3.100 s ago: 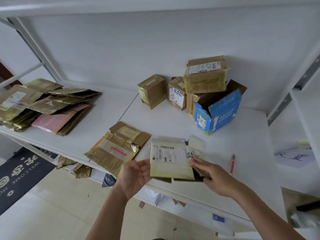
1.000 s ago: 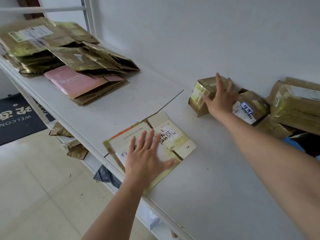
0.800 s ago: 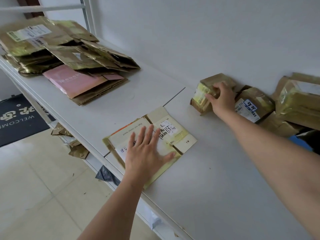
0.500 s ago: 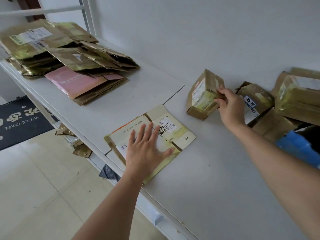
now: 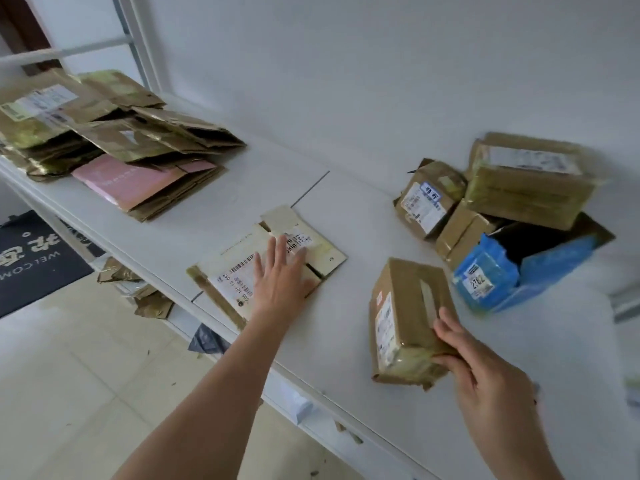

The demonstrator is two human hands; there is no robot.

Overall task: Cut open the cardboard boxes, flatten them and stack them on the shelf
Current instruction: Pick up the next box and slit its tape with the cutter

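A small taped brown box [image 5: 403, 317] sits near the front of the white shelf [image 5: 339, 341]. My right hand [image 5: 485, 372] grips its near right end, fingers over the top and thumb at the end face. My left hand [image 5: 280, 282] presses flat, fingers spread, on a flattened pale box [image 5: 228, 275] lying at the shelf's front edge. A pile of flattened boxes [image 5: 114, 143], one of them pink, lies at the far left of the shelf.
Against the back wall on the right stand two small taped boxes [image 5: 426, 199], a larger taped box [image 5: 526, 178] stacked on top, and an opened blue box [image 5: 519, 271]. Cardboard scraps [image 5: 138, 289] lie on the lower shelf. A dark welcome mat [image 5: 31, 258] covers the floor at left.
My right hand took the small brown box from the back wall and pulled it to the front of the shelf. My left hand stayed pressed on the flattened box.
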